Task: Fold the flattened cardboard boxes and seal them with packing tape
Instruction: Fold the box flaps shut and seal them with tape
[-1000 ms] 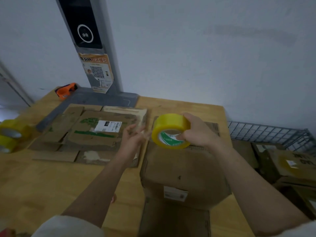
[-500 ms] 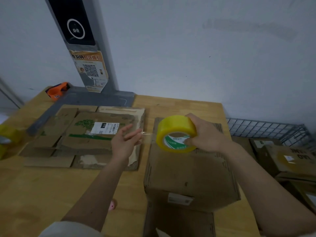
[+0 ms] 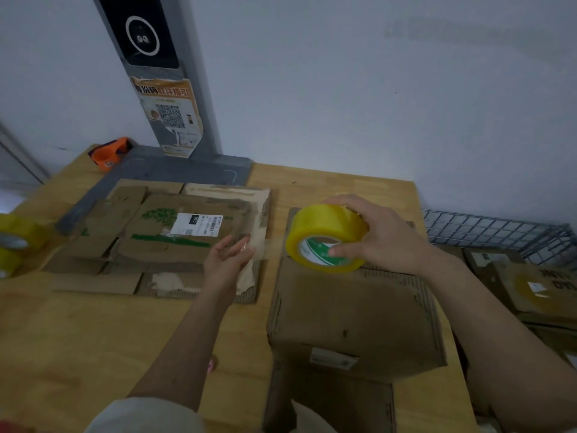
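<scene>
My right hand (image 3: 385, 235) grips a yellow roll of packing tape (image 3: 324, 237) above the far end of a folded cardboard box (image 3: 356, 314) that stands on the wooden table (image 3: 62, 339). A clear strip of tape (image 3: 267, 245) runs from the roll to my left hand (image 3: 228, 260), whose fingertips pinch its free end. The left hand hovers over the right edge of a stack of flattened cardboard boxes (image 3: 162, 239) with a white label.
A grey stand with a black panel and QR poster (image 3: 168, 120) rises at the back left. An orange tape dispenser (image 3: 110, 153) sits by it. Two yellow tape rolls (image 3: 12, 242) lie at the left edge. Right of the table, a wire rack (image 3: 499, 232) and taped boxes (image 3: 537, 285).
My left hand has drawn away from the roll to the left, pulling out a longer strip of tape. The right hand has lowered the roll a little toward the box.
</scene>
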